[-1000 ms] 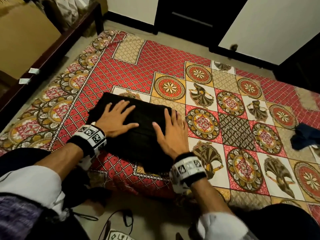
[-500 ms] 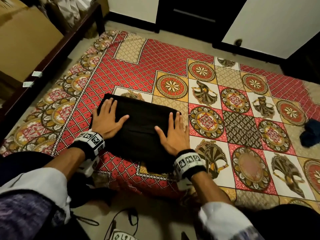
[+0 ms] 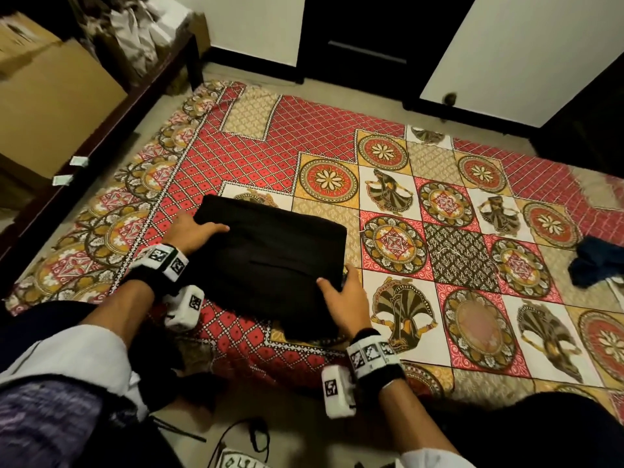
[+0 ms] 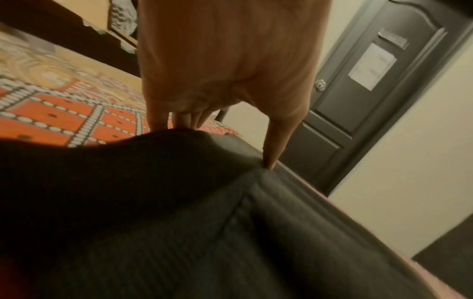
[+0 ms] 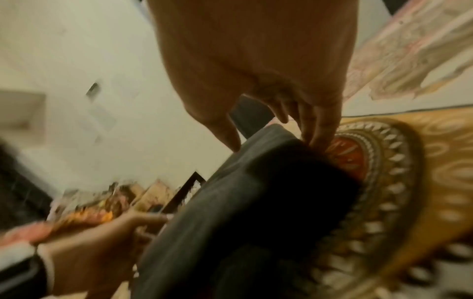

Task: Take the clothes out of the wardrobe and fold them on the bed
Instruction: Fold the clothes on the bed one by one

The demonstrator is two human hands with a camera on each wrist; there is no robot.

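Both hands have slid off the top of the folded black garment [image 3: 270, 261] since the earlier frames, where they lay flat on it, and now take it by its two sides. On the head view the left hand [image 3: 190, 231] grips the garment's left end, thumb lying on top and fingers tucked under the edge; the left wrist view shows the same, thumb pressing the cloth and fingertips going beneath it. At the other end the right hand [image 3: 344, 298] pinches the near right corner, thumb above and fingers curled below, which the right wrist view confirms. The garment lies as a compact rectangle near the front edge of the bed [image 3: 337, 106], towards its left part, on the patterned bedspread. This piece looks fully folded, so the grip on both ends reads as readiness to lift it or shift it aside. A crumpled dark blue cloth [image 3: 597, 265] sits at the bed's right edge, apparently unfolded, so at least that is probably left to do. Whether more clothes wait in the wardrobe cannot be told.
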